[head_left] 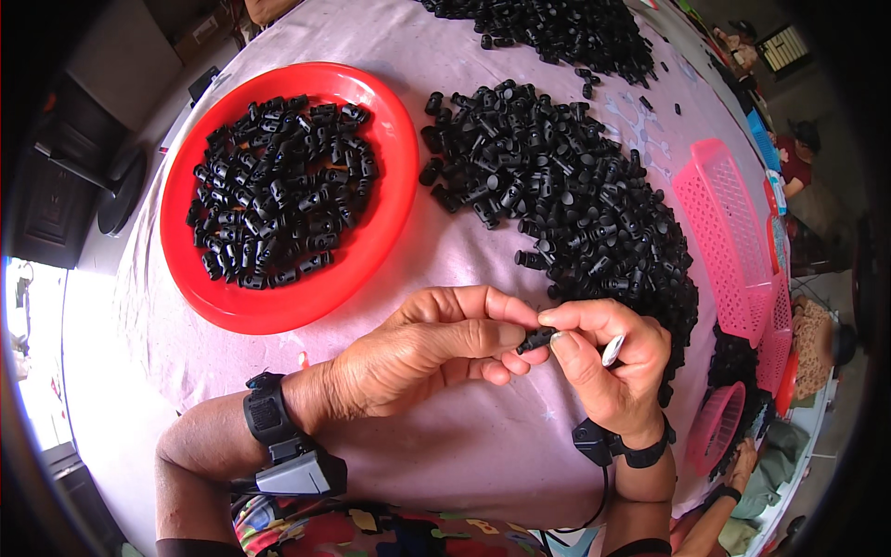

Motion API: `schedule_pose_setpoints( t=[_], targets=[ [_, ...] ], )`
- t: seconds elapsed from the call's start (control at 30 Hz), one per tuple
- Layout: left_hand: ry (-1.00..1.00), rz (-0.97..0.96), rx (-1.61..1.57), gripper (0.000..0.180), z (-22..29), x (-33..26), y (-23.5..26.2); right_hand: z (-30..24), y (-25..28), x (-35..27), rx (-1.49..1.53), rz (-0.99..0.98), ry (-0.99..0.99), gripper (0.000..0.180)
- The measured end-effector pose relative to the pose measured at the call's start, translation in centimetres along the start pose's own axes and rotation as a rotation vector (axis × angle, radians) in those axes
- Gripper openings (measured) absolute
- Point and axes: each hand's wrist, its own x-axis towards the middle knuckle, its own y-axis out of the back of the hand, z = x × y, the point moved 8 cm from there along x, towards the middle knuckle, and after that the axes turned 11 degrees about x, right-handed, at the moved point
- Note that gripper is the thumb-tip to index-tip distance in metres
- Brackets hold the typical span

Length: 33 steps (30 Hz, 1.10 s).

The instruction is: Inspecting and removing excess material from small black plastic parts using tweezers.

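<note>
Between both hands is a small black plastic cord lock (535,341), held above the cloth near the table's front. My left hand (418,343) pinches one end of it between thumb and fingers. At its other end, my right hand (608,357) closes its thumb and forefinger on it. A slim silvery-white tool (613,350) is tucked in the curled fingers of my right hand; its kind is hidden. Left of centre, a round red plate (388,251) holds many similar black cord locks (278,190). To the right spreads a big heap of loose black cord-lock parts (575,186).
Another black heap (566,37) lies at the far side of the pink cloth (445,436). Pink perforated baskets (729,232) and a pink round basket (716,429) stand along the right. Another person's hand (742,464) is at the lower right. Someone else sits farther back.
</note>
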Motion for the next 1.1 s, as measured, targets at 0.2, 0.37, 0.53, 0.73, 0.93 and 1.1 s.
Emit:
schedule_pose_setpoints(
  t=[0.2,0.37,0.53,0.73,0.93,1.1],
  targets=[
    [-0.004,-0.006,-0.041,0.027,-0.4,0.0,0.3,0.1,0.2,-0.2,-0.067,0.007,-0.06,0.017],
    [0.028,0.021,-0.002,0.026,-0.7,0.3,0.3,0.2,0.1,-0.4,-0.033,0.079,0.01,0.015],
    [0.017,0.012,0.01,0.026,-0.5,0.2,0.0,0.7,0.4,-0.6,0.034,0.132,-0.049,0.014],
    [-0.152,0.076,0.167,0.025,1.0,0.0,-0.4,0.0,0.7,-0.7,-0.009,0.125,-0.068,0.017],
    [-0.346,0.16,0.4,0.028,2.6,-0.6,-1.3,0.4,0.7,-0.9,0.029,0.083,-0.048,0.017],
    [-0.373,0.171,0.467,0.031,2.8,-0.8,-1.4,0.2,1.0,-0.9,0.015,0.089,-0.01,0.017]
  ],
)
